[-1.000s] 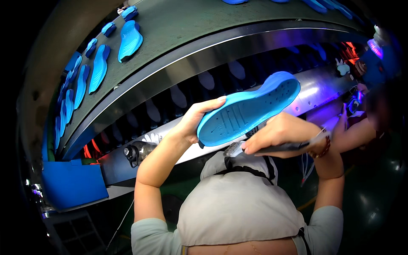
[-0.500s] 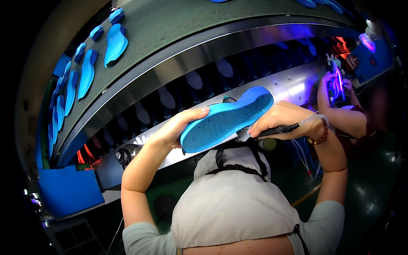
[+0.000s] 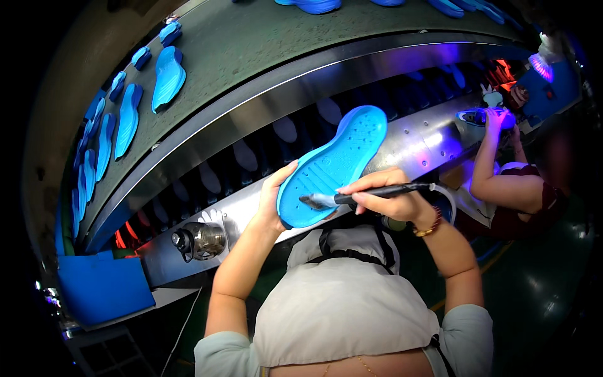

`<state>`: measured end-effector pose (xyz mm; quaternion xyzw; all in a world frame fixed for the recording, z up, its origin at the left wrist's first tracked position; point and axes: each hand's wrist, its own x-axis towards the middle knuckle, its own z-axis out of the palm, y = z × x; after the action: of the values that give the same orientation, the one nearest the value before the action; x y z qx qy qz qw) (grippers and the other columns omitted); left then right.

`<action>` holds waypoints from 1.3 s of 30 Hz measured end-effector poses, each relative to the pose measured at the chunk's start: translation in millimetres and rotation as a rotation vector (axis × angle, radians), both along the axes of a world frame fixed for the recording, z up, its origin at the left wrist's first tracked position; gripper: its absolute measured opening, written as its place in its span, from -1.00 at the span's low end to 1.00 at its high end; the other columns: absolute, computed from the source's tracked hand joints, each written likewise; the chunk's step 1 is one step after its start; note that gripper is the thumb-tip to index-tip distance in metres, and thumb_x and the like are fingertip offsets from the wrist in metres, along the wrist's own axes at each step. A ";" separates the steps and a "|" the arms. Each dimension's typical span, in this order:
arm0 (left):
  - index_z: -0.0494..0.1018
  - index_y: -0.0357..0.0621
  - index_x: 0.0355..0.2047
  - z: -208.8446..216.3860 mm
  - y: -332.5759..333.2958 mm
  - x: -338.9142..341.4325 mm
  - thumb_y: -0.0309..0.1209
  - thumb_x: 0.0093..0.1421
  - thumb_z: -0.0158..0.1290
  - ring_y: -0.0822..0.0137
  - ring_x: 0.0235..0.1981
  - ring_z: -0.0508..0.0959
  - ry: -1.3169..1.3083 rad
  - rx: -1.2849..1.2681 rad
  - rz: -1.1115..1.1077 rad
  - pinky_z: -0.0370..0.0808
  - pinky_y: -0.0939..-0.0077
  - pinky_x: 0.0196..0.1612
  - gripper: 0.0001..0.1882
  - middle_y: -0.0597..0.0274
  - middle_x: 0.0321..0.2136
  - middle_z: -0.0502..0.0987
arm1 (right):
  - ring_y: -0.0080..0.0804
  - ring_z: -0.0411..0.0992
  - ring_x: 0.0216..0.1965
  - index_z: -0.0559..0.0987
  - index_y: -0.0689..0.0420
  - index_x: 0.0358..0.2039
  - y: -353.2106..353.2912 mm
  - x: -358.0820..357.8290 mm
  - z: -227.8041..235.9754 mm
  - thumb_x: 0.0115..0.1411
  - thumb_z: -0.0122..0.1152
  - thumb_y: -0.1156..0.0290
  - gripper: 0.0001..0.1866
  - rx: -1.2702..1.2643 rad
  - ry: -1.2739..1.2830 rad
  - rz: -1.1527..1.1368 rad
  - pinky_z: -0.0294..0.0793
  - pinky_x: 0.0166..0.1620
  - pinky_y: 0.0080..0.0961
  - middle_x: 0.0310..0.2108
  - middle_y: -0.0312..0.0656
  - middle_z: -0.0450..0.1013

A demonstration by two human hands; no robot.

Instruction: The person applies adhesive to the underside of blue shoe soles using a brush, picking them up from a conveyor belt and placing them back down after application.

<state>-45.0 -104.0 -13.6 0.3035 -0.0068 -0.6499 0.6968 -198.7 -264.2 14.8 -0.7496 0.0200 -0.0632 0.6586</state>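
A blue shoe sole (image 3: 333, 164) is tilted up in front of me, its hollow inner face toward me, showing ridges and small holes. My left hand (image 3: 274, 200) grips its left edge near the lower end, thumb on the rim and the other fingers hidden behind. In my right hand (image 3: 394, 196) is a brush (image 3: 370, 193) with a black handle and a thin tube or cord running from its back end. The pale, dark-tipped bristles rest on the inner face of the sole, toward its lower end.
Beyond a metal rim, a green conveyor belt (image 3: 251, 38) carries several blue soles (image 3: 168, 76). Under it is a dark shelf of soles above a steel ledge (image 3: 251, 207). A dark-lidded bottle (image 3: 204, 240) stands on the left. At right, another person's hands (image 3: 496, 119) hold a shoe part under purple light.
The sole has turned more upright, its inner face now toward me. My right hand has moved the brush from below the sole's edge onto that face. Soles on the belt have shifted.
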 end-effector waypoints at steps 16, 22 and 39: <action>0.14 -0.26 0.04 -20.0 -7.0 -15.7 -0.14 0.11 -0.12 0.01 -0.15 0.43 -0.020 0.014 0.054 0.42 0.04 -0.15 -0.43 -0.12 -0.10 0.34 | -0.18 0.48 -0.36 0.51 0.29 -0.41 -42.2 18.5 -71.3 0.00 0.10 0.54 -0.87 -0.624 -0.330 -0.706 0.46 -0.31 -0.50 -0.39 0.01 0.47; 0.22 -0.32 -0.02 -26.3 -1.9 2.0 -0.17 0.11 -0.10 0.12 -0.18 0.47 -0.129 0.022 0.089 0.44 0.23 -0.12 -0.46 -0.09 -0.15 0.40 | -0.57 0.41 -0.67 0.54 0.30 -0.36 -5.3 -4.8 -26.1 0.02 0.04 0.57 -0.83 -0.128 0.037 -0.218 0.38 -0.60 -0.70 -0.43 -0.07 0.50; -0.08 -0.33 0.12 60.6 -122.2 101.4 0.06 0.12 -0.27 0.07 0.12 0.16 -0.143 -0.315 0.625 0.06 0.15 0.15 -0.24 -0.09 0.11 0.08 | -0.54 0.35 -0.60 0.44 0.31 -0.24 -42.9 -45.4 -63.1 0.14 -0.05 0.42 -0.76 0.772 -0.219 -0.557 0.37 -0.47 -0.69 -0.28 0.03 0.44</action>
<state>56.3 -226.3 46.9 0.2247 -0.0624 -0.3735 0.8978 -244.1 -307.1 -48.2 -0.4057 0.1724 -0.3034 0.8448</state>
